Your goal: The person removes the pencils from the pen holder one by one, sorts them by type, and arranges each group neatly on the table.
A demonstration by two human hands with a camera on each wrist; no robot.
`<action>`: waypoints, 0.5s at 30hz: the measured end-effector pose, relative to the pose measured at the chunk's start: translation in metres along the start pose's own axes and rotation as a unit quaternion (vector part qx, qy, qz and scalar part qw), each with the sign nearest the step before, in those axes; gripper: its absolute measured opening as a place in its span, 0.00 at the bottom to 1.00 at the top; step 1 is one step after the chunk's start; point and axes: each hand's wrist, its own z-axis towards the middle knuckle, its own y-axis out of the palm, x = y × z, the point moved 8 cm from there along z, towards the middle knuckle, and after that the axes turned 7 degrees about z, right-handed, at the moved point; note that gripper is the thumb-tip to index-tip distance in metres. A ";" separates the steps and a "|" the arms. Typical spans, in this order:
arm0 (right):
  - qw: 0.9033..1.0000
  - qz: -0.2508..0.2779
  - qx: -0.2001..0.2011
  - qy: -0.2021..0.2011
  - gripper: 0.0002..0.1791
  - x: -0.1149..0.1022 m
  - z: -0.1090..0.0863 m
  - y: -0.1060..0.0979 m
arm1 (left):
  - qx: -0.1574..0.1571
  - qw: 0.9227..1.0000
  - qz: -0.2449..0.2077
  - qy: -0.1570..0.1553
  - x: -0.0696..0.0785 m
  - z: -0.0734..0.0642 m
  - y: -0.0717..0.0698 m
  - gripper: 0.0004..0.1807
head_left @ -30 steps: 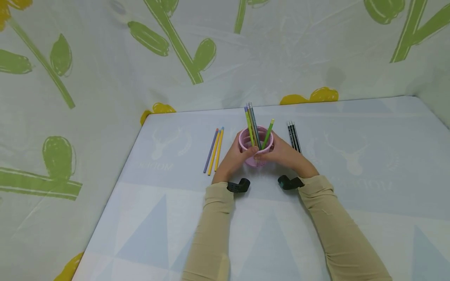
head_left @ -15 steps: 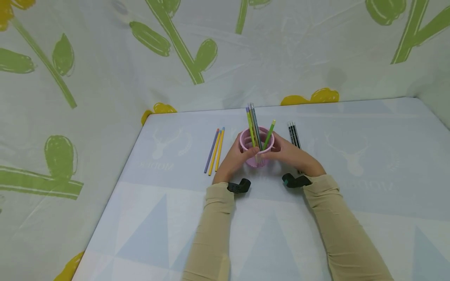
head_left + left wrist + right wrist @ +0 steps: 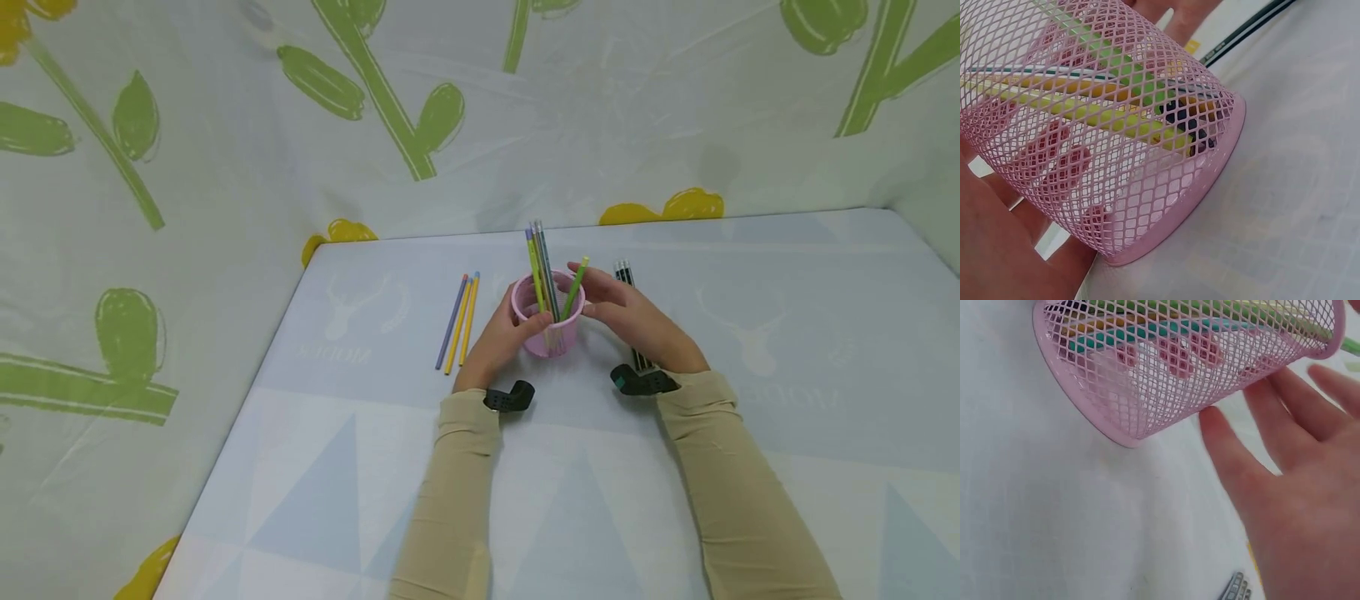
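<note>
A pink mesh pencil cup (image 3: 562, 337) stands on the table with several pencils (image 3: 542, 258) leaning in it, among them a green pencil (image 3: 574, 287) tilted to the right. My left hand (image 3: 495, 342) grips the cup from its left side, thumb at the near rim; part of its grasp shows through the mesh in the left wrist view. Beside the cup's right side, my right hand (image 3: 641, 323) has its fingers loosely spread, holding nothing. In the right wrist view its fingertips (image 3: 1211, 415) are at the cup's wall; whether they touch it, I cannot tell.
To the left of the cup lie one purple pencil (image 3: 450, 323) and two yellow pencils (image 3: 468, 321). Several black pencils (image 3: 623, 271) lie to the right, partly hidden under my right hand. A patterned cloth covers the table (image 3: 360, 350), and a leaf-print sheet (image 3: 540, 150) hangs behind.
My right hand has let go of the cup and drawn slightly right, its fingers spreading. My left hand and the cup have stayed almost in place.
</note>
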 end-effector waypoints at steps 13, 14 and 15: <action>0.991 -0.037 0.116 -0.053 0.32 -0.005 0.018 -0.002 | -0.037 0.999 -0.019 0.004 0.022 -0.012 0.002 0.35; 0.990 -0.043 0.119 -0.057 0.33 -0.006 0.018 0.000 | -0.039 0.999 -0.013 0.003 0.023 -0.013 0.002 0.35; 0.990 -0.046 0.122 -0.058 0.34 -0.007 0.019 0.001 | -0.041 0.999 -0.009 0.001 0.023 -0.014 0.003 0.35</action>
